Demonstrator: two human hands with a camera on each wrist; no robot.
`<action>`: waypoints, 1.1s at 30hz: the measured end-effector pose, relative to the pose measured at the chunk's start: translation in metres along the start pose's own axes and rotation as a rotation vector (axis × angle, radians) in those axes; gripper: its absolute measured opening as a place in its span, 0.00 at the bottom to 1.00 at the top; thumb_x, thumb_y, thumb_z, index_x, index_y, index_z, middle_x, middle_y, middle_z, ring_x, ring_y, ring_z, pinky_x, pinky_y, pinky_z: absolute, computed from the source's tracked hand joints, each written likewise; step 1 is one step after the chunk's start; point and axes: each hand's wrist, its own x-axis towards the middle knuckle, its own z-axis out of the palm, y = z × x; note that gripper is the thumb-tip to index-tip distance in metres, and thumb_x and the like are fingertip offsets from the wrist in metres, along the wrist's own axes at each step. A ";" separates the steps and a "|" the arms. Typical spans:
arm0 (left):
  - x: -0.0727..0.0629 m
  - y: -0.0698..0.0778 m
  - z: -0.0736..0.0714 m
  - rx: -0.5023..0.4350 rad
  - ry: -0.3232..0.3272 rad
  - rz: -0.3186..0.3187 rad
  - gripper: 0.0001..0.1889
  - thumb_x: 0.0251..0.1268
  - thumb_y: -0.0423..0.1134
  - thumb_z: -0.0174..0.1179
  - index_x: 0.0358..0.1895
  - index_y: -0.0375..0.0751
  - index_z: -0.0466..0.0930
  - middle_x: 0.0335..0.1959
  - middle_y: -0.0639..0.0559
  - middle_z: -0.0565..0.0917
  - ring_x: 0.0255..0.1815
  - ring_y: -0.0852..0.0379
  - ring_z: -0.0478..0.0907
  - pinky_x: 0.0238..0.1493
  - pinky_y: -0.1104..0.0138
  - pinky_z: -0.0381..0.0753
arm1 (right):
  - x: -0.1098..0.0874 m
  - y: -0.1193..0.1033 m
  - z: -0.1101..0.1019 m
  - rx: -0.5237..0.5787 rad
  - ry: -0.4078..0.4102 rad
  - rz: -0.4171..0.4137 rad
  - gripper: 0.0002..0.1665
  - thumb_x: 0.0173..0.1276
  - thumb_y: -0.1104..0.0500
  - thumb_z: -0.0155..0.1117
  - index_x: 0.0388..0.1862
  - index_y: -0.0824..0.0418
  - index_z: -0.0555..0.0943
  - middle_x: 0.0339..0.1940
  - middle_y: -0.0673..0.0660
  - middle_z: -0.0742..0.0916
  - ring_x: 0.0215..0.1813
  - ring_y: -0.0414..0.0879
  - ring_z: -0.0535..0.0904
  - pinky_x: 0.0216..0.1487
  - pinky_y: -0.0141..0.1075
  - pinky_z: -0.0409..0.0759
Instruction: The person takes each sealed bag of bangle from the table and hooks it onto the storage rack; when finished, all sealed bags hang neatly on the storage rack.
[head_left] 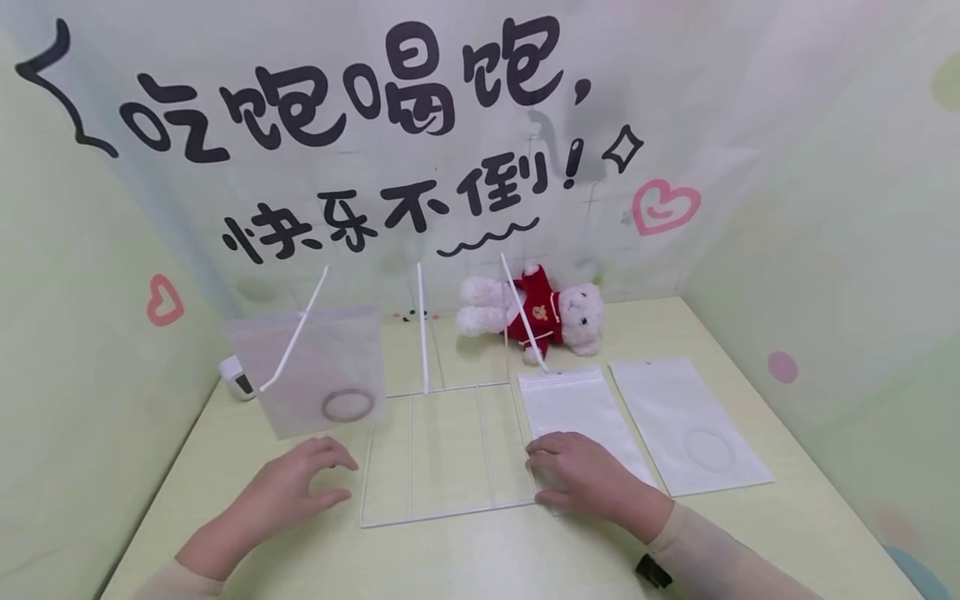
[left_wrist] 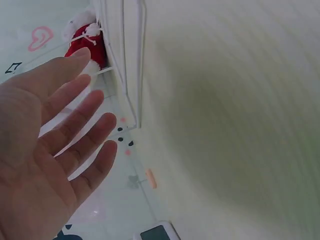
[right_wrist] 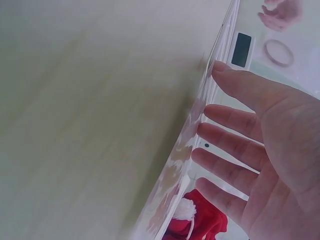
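A white wire rack (head_left: 450, 514) lies on the table, its slanted rods rising at the back. On its left rod hangs a frosted bag (head_left: 330, 358) with a dark ring (head_left: 325, 407) showing. My left hand (head_left: 288, 492) hovers below that bag, left of the rack, fingers spread and holding nothing. At the rack's right side, my right hand (head_left: 592, 479) rests over the near part of a flat white zip bag (head_left: 573, 400). In the right wrist view its fingers (right_wrist: 232, 142) are extended, their tips at the bag's edge. Another white bag (head_left: 675, 408), with a pale ring showing, lies farther right.
Behind the rack a plush bear (head_left: 540, 317) in red clothes lies on its side. A small white device with a dark screen (head_left: 238, 379) stands at the back left. Printed curtains (head_left: 750, 208) enclose the table. A black clip (head_left: 652, 571) is by my right sleeve.
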 end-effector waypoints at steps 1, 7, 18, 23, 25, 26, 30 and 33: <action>-0.001 0.001 0.004 0.018 -0.025 -0.004 0.18 0.52 0.47 0.79 0.48 0.57 0.88 0.50 0.66 0.83 0.51 0.59 0.82 0.48 0.60 0.87 | 0.000 0.000 0.000 0.001 0.000 0.001 0.24 0.60 0.45 0.78 0.50 0.56 0.87 0.57 0.54 0.88 0.60 0.50 0.83 0.61 0.46 0.83; -0.001 0.006 0.018 0.070 -0.071 0.016 0.24 0.50 0.54 0.78 0.52 0.52 0.89 0.54 0.62 0.85 0.56 0.54 0.82 0.50 0.58 0.87 | 0.001 0.001 -0.003 -0.008 -0.001 0.002 0.24 0.60 0.45 0.78 0.50 0.56 0.88 0.57 0.54 0.88 0.61 0.50 0.83 0.61 0.47 0.83; -0.004 0.010 0.027 0.141 -0.084 0.012 0.25 0.45 0.56 0.79 0.49 0.53 0.90 0.57 0.62 0.83 0.53 0.56 0.82 0.46 0.60 0.87 | 0.004 0.001 -0.004 0.012 -0.031 0.008 0.22 0.60 0.47 0.78 0.50 0.57 0.88 0.57 0.53 0.88 0.60 0.49 0.83 0.62 0.45 0.83; -0.007 0.012 0.027 0.145 -0.077 0.005 0.26 0.47 0.56 0.78 0.51 0.53 0.90 0.57 0.62 0.83 0.53 0.56 0.81 0.46 0.61 0.86 | 0.006 0.013 -0.007 0.095 -0.023 0.045 0.22 0.63 0.50 0.77 0.52 0.59 0.87 0.59 0.56 0.87 0.62 0.52 0.83 0.65 0.46 0.82; -0.007 0.013 0.027 0.147 -0.075 0.002 0.26 0.47 0.56 0.78 0.52 0.53 0.90 0.57 0.62 0.83 0.53 0.56 0.81 0.46 0.60 0.86 | 0.007 0.023 -0.009 0.136 -0.027 0.095 0.21 0.65 0.52 0.76 0.53 0.60 0.87 0.60 0.57 0.87 0.63 0.53 0.82 0.66 0.49 0.81; -0.007 0.013 0.027 0.147 -0.074 0.002 0.26 0.47 0.57 0.78 0.52 0.53 0.90 0.57 0.61 0.83 0.53 0.56 0.81 0.47 0.60 0.87 | 0.008 0.029 -0.010 0.156 -0.028 0.123 0.20 0.66 0.53 0.74 0.54 0.60 0.87 0.59 0.56 0.87 0.63 0.54 0.82 0.66 0.50 0.81; -0.006 0.013 0.026 0.148 -0.068 0.000 0.26 0.47 0.57 0.78 0.51 0.53 0.90 0.57 0.62 0.83 0.53 0.57 0.81 0.47 0.60 0.87 | 0.009 0.060 -0.014 0.198 -0.001 0.217 0.15 0.70 0.56 0.71 0.54 0.59 0.87 0.56 0.55 0.88 0.61 0.54 0.83 0.65 0.52 0.81; -0.006 0.014 0.026 0.149 -0.064 0.007 0.26 0.46 0.57 0.79 0.50 0.53 0.90 0.57 0.62 0.83 0.53 0.57 0.81 0.47 0.60 0.87 | 0.009 0.086 -0.017 0.186 0.037 0.270 0.13 0.70 0.59 0.71 0.52 0.59 0.87 0.53 0.55 0.89 0.60 0.55 0.83 0.65 0.54 0.80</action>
